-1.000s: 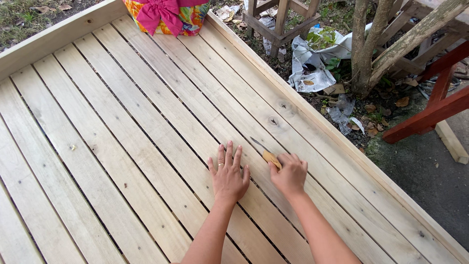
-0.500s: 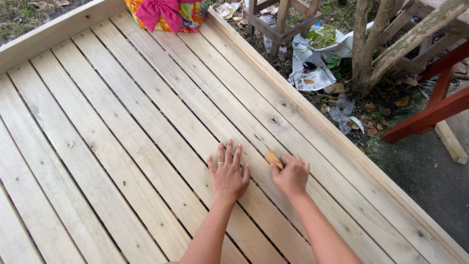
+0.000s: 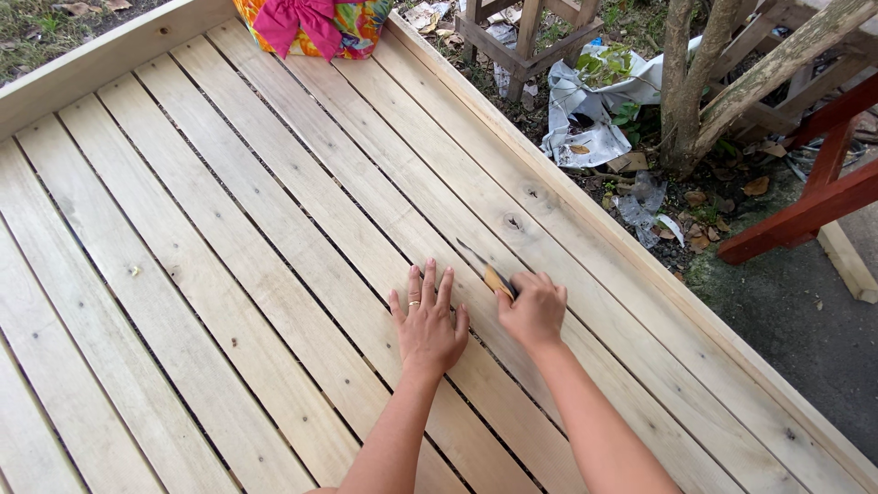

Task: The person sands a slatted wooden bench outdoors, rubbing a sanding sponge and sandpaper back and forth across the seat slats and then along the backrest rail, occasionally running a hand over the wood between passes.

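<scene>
Deck [image 3: 229,274]: pale slats, framed, cut off left and below | tree [image 3: 681,82], two trunks | one crumpled white wrapper [image 3: 585,119] at its foot | one pink-bowed bundle [image 3: 311,23], top edge, partly cropped | left hand [image 3: 428,325] flat, fingers spread, on slats | right hand [image 3: 533,311] closed around tan block [image 3: 498,281], mostly hidden, just beside left.

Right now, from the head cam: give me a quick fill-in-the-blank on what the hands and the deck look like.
1. The left hand lies flat, fingers spread, on the wooden ____.
2. The right hand grips a small tan tool with its tip over a ____ between two boards.
3. A ring shows on the ____ hand.
4. At the far edge sits a bright bundle tied with a ____ bow.

Missing: boards; gap; left; pink
</scene>
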Action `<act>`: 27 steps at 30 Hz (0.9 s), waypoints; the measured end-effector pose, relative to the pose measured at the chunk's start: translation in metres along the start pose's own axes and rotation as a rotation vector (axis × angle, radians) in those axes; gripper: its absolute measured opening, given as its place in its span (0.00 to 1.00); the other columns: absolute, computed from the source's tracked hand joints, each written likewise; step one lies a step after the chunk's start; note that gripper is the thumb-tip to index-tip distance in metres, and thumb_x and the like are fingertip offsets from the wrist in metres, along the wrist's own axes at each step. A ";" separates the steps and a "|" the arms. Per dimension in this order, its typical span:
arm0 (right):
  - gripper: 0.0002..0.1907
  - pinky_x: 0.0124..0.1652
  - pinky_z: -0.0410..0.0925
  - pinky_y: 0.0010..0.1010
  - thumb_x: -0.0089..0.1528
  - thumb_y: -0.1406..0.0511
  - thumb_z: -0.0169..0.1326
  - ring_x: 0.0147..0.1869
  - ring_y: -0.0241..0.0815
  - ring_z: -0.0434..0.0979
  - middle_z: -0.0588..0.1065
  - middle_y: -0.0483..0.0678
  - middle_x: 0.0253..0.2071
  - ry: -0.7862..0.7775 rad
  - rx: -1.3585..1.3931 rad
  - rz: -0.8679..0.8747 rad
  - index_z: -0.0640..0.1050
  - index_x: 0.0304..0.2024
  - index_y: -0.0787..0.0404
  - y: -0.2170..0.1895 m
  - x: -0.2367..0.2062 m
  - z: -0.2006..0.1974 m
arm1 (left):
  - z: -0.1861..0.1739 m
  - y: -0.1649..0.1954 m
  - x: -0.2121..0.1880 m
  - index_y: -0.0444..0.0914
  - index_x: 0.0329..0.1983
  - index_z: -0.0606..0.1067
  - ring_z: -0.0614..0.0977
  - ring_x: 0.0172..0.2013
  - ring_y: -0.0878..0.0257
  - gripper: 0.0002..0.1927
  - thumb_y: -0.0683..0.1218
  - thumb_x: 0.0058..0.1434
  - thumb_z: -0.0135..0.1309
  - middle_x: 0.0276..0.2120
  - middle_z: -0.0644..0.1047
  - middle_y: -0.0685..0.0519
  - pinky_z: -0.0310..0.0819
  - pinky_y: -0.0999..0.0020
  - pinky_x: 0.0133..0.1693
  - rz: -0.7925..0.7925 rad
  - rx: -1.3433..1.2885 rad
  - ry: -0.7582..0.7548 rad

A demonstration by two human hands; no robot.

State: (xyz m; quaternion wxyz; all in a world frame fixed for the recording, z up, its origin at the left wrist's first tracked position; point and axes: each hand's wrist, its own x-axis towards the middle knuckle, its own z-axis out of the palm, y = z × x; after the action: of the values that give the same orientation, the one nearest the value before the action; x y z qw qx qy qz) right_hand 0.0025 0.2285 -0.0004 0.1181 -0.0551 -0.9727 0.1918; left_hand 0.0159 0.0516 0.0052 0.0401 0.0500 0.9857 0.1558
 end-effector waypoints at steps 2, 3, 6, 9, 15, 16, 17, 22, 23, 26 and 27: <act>0.08 0.46 0.61 0.40 0.54 0.60 0.63 0.47 0.44 0.76 0.79 0.43 0.33 -0.036 -0.028 -0.004 0.80 0.28 0.57 -0.006 0.009 0.010 | 0.000 -0.001 0.000 0.51 0.76 0.52 0.42 0.75 0.55 0.35 0.60 0.65 0.38 0.77 0.46 0.54 0.29 0.40 0.69 0.014 0.016 0.014; 0.08 0.46 0.61 0.40 0.55 0.60 0.63 0.47 0.44 0.76 0.79 0.42 0.33 -0.054 -0.043 -0.007 0.80 0.28 0.57 -0.006 0.010 0.011 | -0.001 -0.001 -0.001 0.51 0.76 0.52 0.42 0.75 0.55 0.35 0.60 0.65 0.38 0.77 0.46 0.54 0.29 0.40 0.69 0.020 0.022 0.020; 0.11 0.45 0.61 0.41 0.52 0.59 0.65 0.45 0.45 0.76 0.79 0.45 0.34 0.042 0.047 -0.034 0.81 0.33 0.57 0.006 -0.002 0.003 | -0.002 -0.001 0.000 0.51 0.77 0.52 0.42 0.76 0.56 0.35 0.60 0.66 0.38 0.77 0.45 0.55 0.28 0.40 0.69 0.005 0.011 -0.018; 0.11 0.42 0.60 0.43 0.51 0.60 0.64 0.44 0.47 0.75 0.79 0.44 0.35 0.120 0.109 -0.026 0.82 0.35 0.55 0.018 -0.020 -0.009 | -0.003 0.001 0.001 0.51 0.76 0.52 0.42 0.75 0.56 0.36 0.59 0.65 0.39 0.77 0.46 0.55 0.28 0.40 0.69 0.007 0.003 0.013; 0.10 0.46 0.61 0.41 0.53 0.58 0.64 0.46 0.46 0.75 0.78 0.42 0.33 0.029 0.010 0.010 0.79 0.29 0.55 -0.003 0.004 0.010 | -0.006 0.001 -0.002 0.51 0.76 0.52 0.43 0.76 0.56 0.35 0.60 0.66 0.38 0.77 0.46 0.56 0.29 0.41 0.70 -0.014 -0.011 -0.026; 0.10 0.45 0.61 0.41 0.53 0.59 0.64 0.46 0.46 0.75 0.79 0.41 0.34 0.039 -0.004 -0.009 0.79 0.29 0.55 -0.004 0.006 0.011 | -0.006 0.001 -0.002 0.51 0.76 0.53 0.43 0.76 0.56 0.35 0.60 0.66 0.38 0.77 0.46 0.56 0.29 0.41 0.70 -0.011 -0.009 -0.024; 0.10 0.45 0.61 0.41 0.52 0.59 0.64 0.47 0.46 0.75 0.79 0.41 0.34 0.050 -0.018 -0.030 0.79 0.29 0.55 -0.004 0.005 0.010 | -0.007 0.001 -0.002 0.51 0.76 0.53 0.43 0.76 0.56 0.35 0.60 0.66 0.38 0.77 0.46 0.56 0.29 0.41 0.70 -0.009 -0.008 -0.020; 0.09 0.46 0.60 0.42 0.55 0.58 0.63 0.47 0.45 0.75 0.78 0.40 0.37 0.008 -0.001 0.073 0.79 0.32 0.54 0.013 -0.023 -0.009 | -0.006 0.002 0.000 0.51 0.76 0.53 0.44 0.75 0.56 0.35 0.60 0.65 0.39 0.77 0.47 0.55 0.29 0.40 0.69 0.008 -0.008 0.021; 0.09 0.45 0.60 0.42 0.54 0.59 0.63 0.48 0.46 0.74 0.78 0.40 0.38 0.033 0.013 0.081 0.79 0.33 0.54 0.013 -0.025 -0.008 | -0.006 0.002 0.000 0.51 0.76 0.53 0.44 0.75 0.56 0.35 0.60 0.65 0.39 0.77 0.46 0.55 0.29 0.40 0.69 0.002 -0.005 0.020; 0.09 0.47 0.60 0.42 0.53 0.60 0.63 0.50 0.46 0.74 0.77 0.40 0.38 0.058 0.006 0.067 0.79 0.34 0.53 0.006 -0.019 0.004 | -0.003 0.001 0.000 0.52 0.76 0.53 0.43 0.75 0.56 0.35 0.60 0.65 0.38 0.77 0.46 0.56 0.29 0.40 0.69 -0.007 0.004 -0.008; 0.09 0.48 0.60 0.42 0.53 0.60 0.62 0.51 0.45 0.74 0.77 0.40 0.38 0.058 -0.006 0.056 0.79 0.35 0.53 0.002 -0.013 0.010 | -0.003 0.000 0.000 0.52 0.77 0.52 0.43 0.75 0.56 0.35 0.60 0.66 0.38 0.77 0.46 0.56 0.29 0.40 0.69 -0.009 0.005 -0.022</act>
State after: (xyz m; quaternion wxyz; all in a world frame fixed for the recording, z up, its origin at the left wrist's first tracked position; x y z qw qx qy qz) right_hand 0.0128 0.2242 -0.0133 0.1407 -0.0879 -0.9676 0.1905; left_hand 0.0158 0.0510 0.0077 0.0513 0.0475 0.9858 0.1527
